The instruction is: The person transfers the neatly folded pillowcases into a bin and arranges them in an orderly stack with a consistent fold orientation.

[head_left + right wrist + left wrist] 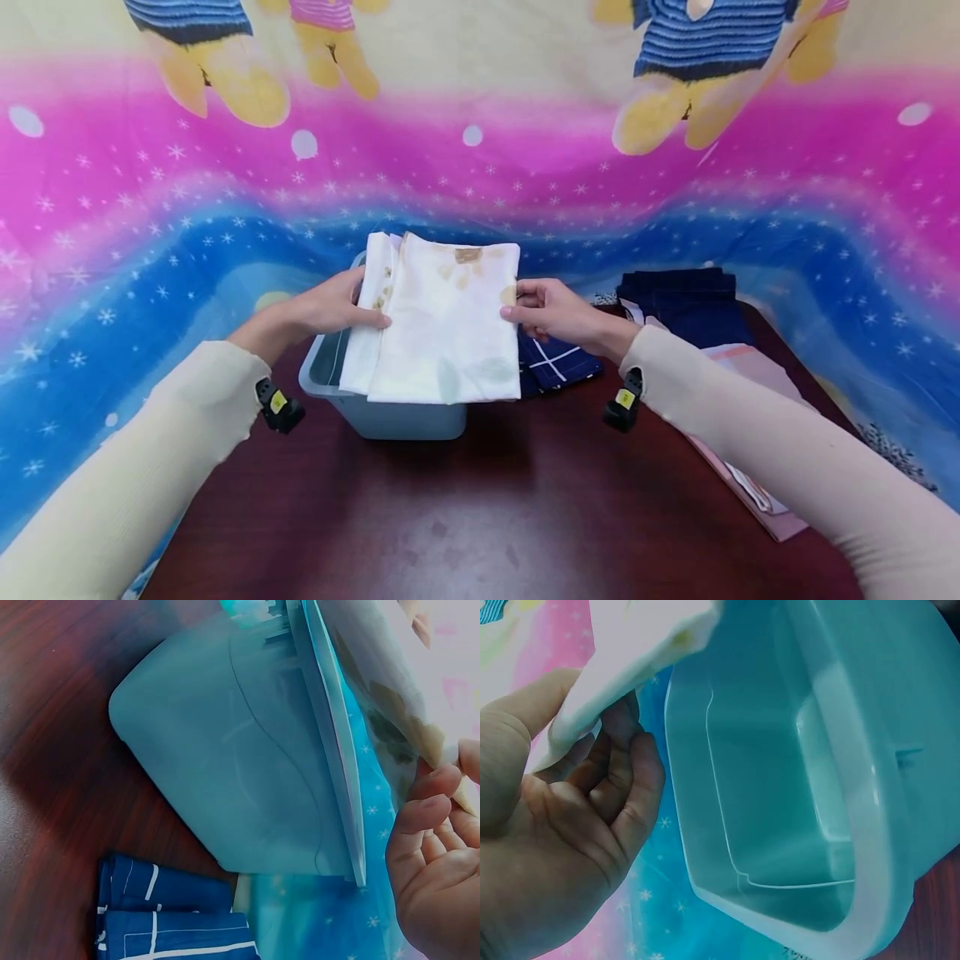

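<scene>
A white folded cloth (pixel 450 333) with pale leaf and brown patches is held up between both hands, above a grey-blue plastic bin (pixel 408 421). My left hand (pixel 322 304) pinches its left edge, thumb in front and fingers behind. At the right edge, my right hand (pixel 558 312) pinches the cloth between thumb and fingers. From the left wrist, the bin's inside (pixel 772 787) shows bare walls and floor where visible. The right wrist view shows the cloth (pixel 397 712) beside the bin's outer wall (pixel 217 750).
Navy cloth with white lines (pixel 558 364) lies folded right of the bin. Farther right are a dark navy folded cloth (pixel 678 308) and pink folded cloths (pixel 757 367), partly behind the right sleeve. The dark wood table (pixel 450 533) meets a patterned curtain (pixel 465 167) behind.
</scene>
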Action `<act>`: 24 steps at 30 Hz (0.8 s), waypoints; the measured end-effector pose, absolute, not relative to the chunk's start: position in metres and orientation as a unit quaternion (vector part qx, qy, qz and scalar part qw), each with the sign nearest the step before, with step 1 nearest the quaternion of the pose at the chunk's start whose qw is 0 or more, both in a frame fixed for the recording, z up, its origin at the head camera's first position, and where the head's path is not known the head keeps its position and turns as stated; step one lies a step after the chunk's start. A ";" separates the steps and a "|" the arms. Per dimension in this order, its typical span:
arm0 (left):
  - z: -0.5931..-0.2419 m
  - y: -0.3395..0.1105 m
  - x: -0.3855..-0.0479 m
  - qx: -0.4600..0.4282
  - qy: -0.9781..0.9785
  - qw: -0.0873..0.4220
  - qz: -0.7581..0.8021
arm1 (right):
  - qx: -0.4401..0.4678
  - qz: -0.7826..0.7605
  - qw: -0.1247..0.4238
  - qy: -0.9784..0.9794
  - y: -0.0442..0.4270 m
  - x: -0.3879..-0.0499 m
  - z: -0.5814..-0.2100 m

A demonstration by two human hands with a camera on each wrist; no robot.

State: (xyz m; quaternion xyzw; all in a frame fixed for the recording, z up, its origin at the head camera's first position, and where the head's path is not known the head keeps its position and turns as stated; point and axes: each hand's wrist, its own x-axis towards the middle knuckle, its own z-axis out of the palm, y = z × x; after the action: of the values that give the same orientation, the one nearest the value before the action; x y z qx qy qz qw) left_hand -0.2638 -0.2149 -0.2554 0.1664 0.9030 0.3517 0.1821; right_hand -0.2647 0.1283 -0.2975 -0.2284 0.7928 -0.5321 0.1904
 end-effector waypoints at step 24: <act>-0.240 -0.236 -0.284 0.120 0.930 0.166 0.306 | -0.207 -0.544 0.184 0.792 0.096 -0.279 -0.290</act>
State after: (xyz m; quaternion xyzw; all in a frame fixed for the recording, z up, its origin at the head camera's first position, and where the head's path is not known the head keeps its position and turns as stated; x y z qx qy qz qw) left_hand -0.2843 -0.2364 -0.2400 0.1197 0.9297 0.3062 0.1658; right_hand -0.2788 0.0956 -0.2901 -0.2068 0.7922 -0.5440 0.1837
